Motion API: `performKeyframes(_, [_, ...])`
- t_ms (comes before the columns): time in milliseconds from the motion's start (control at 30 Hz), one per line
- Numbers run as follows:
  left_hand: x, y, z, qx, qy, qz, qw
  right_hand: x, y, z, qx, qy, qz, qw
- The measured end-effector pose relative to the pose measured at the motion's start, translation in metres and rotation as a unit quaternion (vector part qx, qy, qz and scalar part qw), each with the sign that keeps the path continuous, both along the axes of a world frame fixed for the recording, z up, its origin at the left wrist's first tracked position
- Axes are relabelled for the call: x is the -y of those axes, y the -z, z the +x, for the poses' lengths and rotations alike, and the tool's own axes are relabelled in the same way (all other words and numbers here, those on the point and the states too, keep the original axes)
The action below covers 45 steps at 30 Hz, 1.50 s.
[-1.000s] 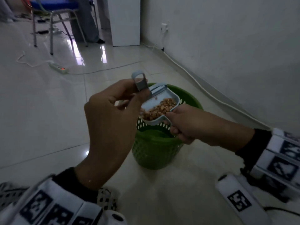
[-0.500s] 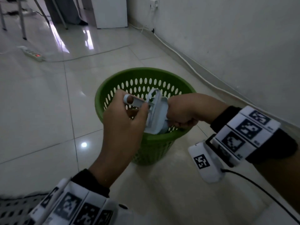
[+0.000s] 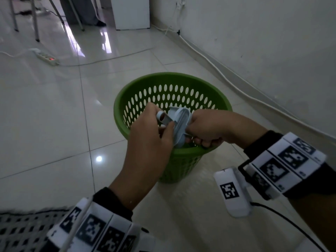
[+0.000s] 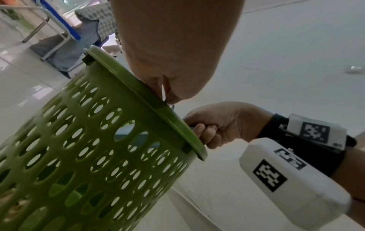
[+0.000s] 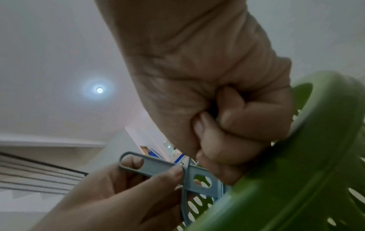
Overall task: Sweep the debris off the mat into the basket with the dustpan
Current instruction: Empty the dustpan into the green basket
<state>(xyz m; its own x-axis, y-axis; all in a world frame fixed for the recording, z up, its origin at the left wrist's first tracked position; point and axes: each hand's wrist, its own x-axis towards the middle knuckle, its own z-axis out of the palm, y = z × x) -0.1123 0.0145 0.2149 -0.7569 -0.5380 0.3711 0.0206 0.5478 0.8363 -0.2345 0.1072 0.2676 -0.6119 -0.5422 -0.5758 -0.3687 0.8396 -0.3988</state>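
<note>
Green plastic basket [image 3: 172, 91] with oval holes stands on a glossy tiled floor [image 3: 45, 115] near a wall. Over its near rim, 2 hands hold a small pale blue dustpan [image 3: 179, 124] tipped on edge, its open side turned down toward the inside of the basket.

Judging by the tilt, the step in hand is emptying the pan into the basket. No debris shows on the pan from the head view; through the holes, the left wrist view shows pale bits low inside the basket [image 4: 88, 156]. The next move probably calls for a tap or shake to free any clinging bits, then bringing the pan level again and back to the mat, a patterned corner of which [image 3: 21, 231] shows at the lower left.

The left hand [image 3: 151, 144] pinches a flat, slotted blue handle [image 5: 150, 168] between thumb and fingers; in the right wrist view the thumb lies on top of it and fingertips show through its slot. The right hand [image 3: 207, 128] is curled into a tight fist just above the basket rim, fingers wrapped around a thin part that is mostly hidden, likely the pan's other handle or a brush; I cannot tell which.
</note>
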Motion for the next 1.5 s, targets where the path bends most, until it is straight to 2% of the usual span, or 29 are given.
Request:
performKeyframes(67, [0.0,-0.003,0.002,-0.019,-0.005,-0.011,1.0,-0.003,-0.002,0.002,0.048,0.028,-0.055,0.997])
performKeyframes(133, [0.0,-0.009,0.005,-0.054,0.005,-0.026,0.998,-0.007,-0.004,0.005,0.148,0.073,-0.144,0.976])
performKeyframes(233, [0.002,-0.016,0.015,-0.077,0.006,-0.101,0.992,-0.013,-0.01,0.012,0.303,0.147,-0.271,0.902])
performKeyframes(300, [0.005,-0.019,0.023,-0.091,0.004,-0.161,0.983,-0.014,-0.015,0.021,0.353,0.159,-0.307,0.869])
performKeyframes(567, [0.022,-0.021,0.046,-0.065,0.025,-0.331,0.941,-0.01,-0.025,0.053,0.358,0.134,-0.365,0.849])
performKeyframes(667, [0.023,-0.024,0.051,-0.056,0.024,-0.351,0.935,-0.009,-0.024,0.06,0.338,0.108,-0.383,0.853])
performKeyframes(767, [0.026,-0.025,0.053,-0.074,0.026,-0.35,0.933,-0.01,-0.021,0.067,0.35,0.087,-0.408,0.839])
performKeyframes(900, [0.032,-0.023,0.058,-0.08,0.046,-0.296,0.951,-0.013,-0.018,0.071,0.39,0.086,-0.421,0.815])
performKeyframes(967, [0.03,-0.028,0.062,-0.081,0.037,-0.225,0.97,-0.014,-0.014,0.072,0.384,0.09,-0.414,0.82])
performKeyframes(1033, [0.026,-0.031,0.065,-0.086,-0.006,-0.159,0.984,-0.016,-0.009,0.076,0.378,0.087,-0.395,0.833])
performKeyframes(1167, [0.025,-0.025,0.068,-0.059,-0.121,-0.071,0.988,-0.017,-0.002,0.086,0.376,0.065,-0.37,0.847])
performKeyframes(1267, [0.021,-0.025,0.069,-0.012,-0.105,0.044,0.993,-0.018,0.001,0.093,0.376,0.043,-0.371,0.848])
performKeyframes(1367, [0.019,-0.021,0.072,-0.015,-0.082,0.073,0.994,-0.016,0.005,0.101,0.372,0.035,-0.37,0.851])
performKeyframes(1500, [0.021,-0.023,0.075,-0.02,-0.086,0.046,0.995,-0.015,0.01,0.111,0.317,0.023,-0.377,0.87])
